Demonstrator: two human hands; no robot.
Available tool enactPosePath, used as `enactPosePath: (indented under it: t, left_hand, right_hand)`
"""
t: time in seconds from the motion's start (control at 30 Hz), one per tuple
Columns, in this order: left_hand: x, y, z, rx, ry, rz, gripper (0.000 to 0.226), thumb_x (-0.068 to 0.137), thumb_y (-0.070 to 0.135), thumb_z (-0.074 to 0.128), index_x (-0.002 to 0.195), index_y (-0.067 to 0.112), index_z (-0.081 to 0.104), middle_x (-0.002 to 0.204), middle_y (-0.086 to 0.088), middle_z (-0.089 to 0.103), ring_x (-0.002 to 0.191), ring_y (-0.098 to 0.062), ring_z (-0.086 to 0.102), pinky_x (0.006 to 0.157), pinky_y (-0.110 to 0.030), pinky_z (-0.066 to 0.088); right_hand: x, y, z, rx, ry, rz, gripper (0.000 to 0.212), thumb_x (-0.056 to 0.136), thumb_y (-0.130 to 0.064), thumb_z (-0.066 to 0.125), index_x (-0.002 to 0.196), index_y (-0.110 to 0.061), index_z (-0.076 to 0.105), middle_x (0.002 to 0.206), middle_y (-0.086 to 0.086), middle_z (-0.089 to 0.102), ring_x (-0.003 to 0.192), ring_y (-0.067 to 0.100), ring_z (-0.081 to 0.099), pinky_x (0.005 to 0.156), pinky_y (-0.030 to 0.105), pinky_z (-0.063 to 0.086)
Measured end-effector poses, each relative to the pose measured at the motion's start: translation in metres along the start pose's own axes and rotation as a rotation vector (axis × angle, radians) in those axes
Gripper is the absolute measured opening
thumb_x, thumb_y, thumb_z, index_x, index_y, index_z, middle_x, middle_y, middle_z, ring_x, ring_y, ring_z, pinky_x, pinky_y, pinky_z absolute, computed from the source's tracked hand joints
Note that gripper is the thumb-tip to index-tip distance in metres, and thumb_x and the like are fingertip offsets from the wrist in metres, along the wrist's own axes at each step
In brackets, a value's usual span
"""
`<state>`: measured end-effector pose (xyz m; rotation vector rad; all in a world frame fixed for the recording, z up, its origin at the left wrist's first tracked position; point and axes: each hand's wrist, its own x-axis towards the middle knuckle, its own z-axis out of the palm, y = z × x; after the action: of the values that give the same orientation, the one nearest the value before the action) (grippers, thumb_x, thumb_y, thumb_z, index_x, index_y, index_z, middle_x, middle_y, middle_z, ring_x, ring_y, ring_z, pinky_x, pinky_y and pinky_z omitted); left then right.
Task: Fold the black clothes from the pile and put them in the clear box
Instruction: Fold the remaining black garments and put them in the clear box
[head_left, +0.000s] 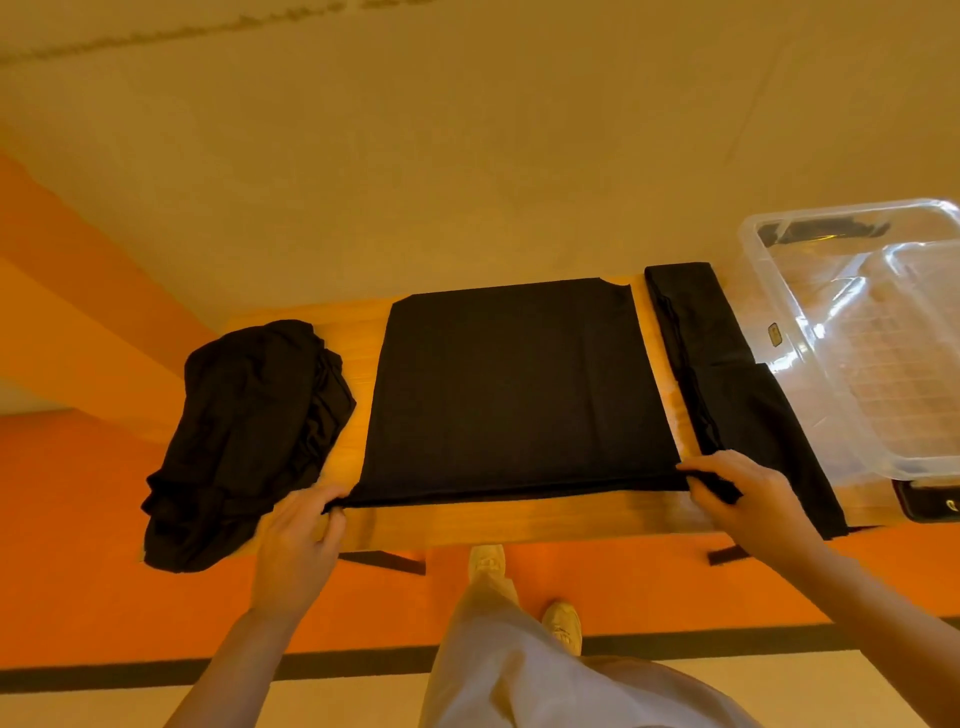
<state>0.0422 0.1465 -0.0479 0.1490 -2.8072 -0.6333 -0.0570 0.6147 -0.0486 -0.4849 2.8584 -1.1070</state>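
A black garment (514, 389) lies flat in the middle of the wooden table (519, 519). My left hand (298, 540) pinches its near left corner. My right hand (753, 499) pinches its near right corner. A crumpled pile of black clothes (244, 436) sits at the table's left end. To the right lies a long folded black piece (727, 374), partly under my right hand. The clear box (769, 312) stands at the right end, with something dark at its far side.
A dark phone-like object (930, 504) lies at the table's near right corner, below the box. My legs and shoes (488, 561) stand at the near table edge on an orange floor.
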Motion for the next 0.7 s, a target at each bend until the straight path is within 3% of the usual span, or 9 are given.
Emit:
enactPosePath:
  t: [0.1,0.17,0.23,0.33,0.4,0.47,0.53,0.6,0.7]
  left_hand:
    - [0.013,0.005,-0.013,-0.141,0.091,-0.068,0.025,0.085,-0.006,0.064,0.105,0.007,0.067,0.098,-0.001,0.062,0.095,-0.025,0.062,0.078,-0.03,0.049]
    - [0.021,0.013,-0.019,-0.271,0.13,-0.151,0.026,0.087,-0.004,0.062,0.107,0.013,0.065,0.103,-0.004,0.063,0.098,-0.019,0.062,0.078,-0.019,0.051]
    - [0.029,0.02,-0.025,-0.377,0.13,-0.207,0.025,0.09,0.001,0.06,0.11,0.015,0.065,0.116,-0.002,0.062,0.105,0.0,0.058,0.084,-0.007,0.046]
    - [0.039,0.027,-0.033,-0.495,0.105,-0.215,0.024,0.093,0.013,0.057,0.114,0.018,0.067,0.126,0.009,0.059,0.104,0.013,0.055,0.083,-0.005,0.045]
    - [0.043,0.03,-0.038,-0.593,0.094,-0.22,0.022,0.092,0.02,0.056,0.108,0.028,0.068,0.111,0.007,0.068,0.105,-0.005,0.062,0.085,-0.019,0.051]
    - [0.046,0.031,-0.042,-0.604,0.076,-0.219,0.019,0.089,0.026,0.057,0.098,0.038,0.068,0.083,0.001,0.07,0.084,-0.032,0.066,0.073,-0.04,0.052]
    - [0.046,0.03,-0.044,-0.573,0.042,-0.189,0.015,0.087,0.028,0.058,0.096,0.037,0.067,0.076,-0.005,0.067,0.074,-0.042,0.062,0.065,-0.047,0.051]
    - [0.045,0.032,-0.046,-0.589,0.011,-0.185,0.017,0.085,0.028,0.059,0.094,0.039,0.067,0.08,0.0,0.069,0.079,-0.026,0.067,0.071,-0.042,0.053]
    - [0.04,0.041,-0.05,-0.626,-0.023,-0.184,0.026,0.083,0.024,0.06,0.09,0.047,0.069,0.087,0.007,0.072,0.084,-0.008,0.068,0.074,-0.023,0.055]
  right_hand:
    - [0.015,-0.006,-0.018,0.121,0.071,0.047,0.034,0.083,-0.007,0.069,0.099,-0.036,0.063,0.092,-0.014,0.067,0.093,-0.003,0.063,0.082,0.006,0.047]
    - [0.022,-0.012,-0.028,0.241,0.09,0.052,0.011,0.084,-0.039,0.065,0.095,-0.04,0.066,0.099,-0.016,0.066,0.093,0.0,0.065,0.082,0.009,0.049]
    - [0.024,-0.015,-0.034,0.369,0.093,0.048,0.04,0.076,-0.067,0.059,0.101,-0.037,0.067,0.104,-0.016,0.068,0.099,0.002,0.065,0.086,0.012,0.049]
    - [0.027,-0.024,-0.042,0.492,0.107,0.06,0.039,0.077,-0.062,0.062,0.103,-0.034,0.07,0.104,-0.012,0.072,0.103,0.008,0.066,0.087,0.015,0.051]
    - [0.027,-0.029,-0.044,0.512,0.136,0.055,0.028,0.075,-0.057,0.062,0.096,-0.041,0.071,0.092,-0.013,0.073,0.093,0.007,0.069,0.08,0.012,0.052]
    - [0.028,-0.034,-0.047,0.523,0.142,0.057,0.025,0.072,-0.064,0.061,0.091,-0.049,0.07,0.085,-0.018,0.072,0.086,0.002,0.068,0.075,0.007,0.05]
    - [0.028,-0.038,-0.048,0.51,0.144,0.075,0.014,0.076,-0.056,0.062,0.087,-0.054,0.069,0.083,-0.019,0.072,0.084,0.0,0.068,0.074,0.007,0.05]
    - [0.026,-0.039,-0.051,0.532,0.132,0.101,0.008,0.079,-0.051,0.066,0.085,-0.054,0.07,0.082,-0.017,0.073,0.083,0.001,0.069,0.074,0.009,0.051]
    - [0.021,-0.04,-0.053,0.564,0.091,0.117,0.038,0.061,-0.078,0.064,0.086,-0.049,0.071,0.081,-0.015,0.073,0.082,0.003,0.069,0.072,0.009,0.051]
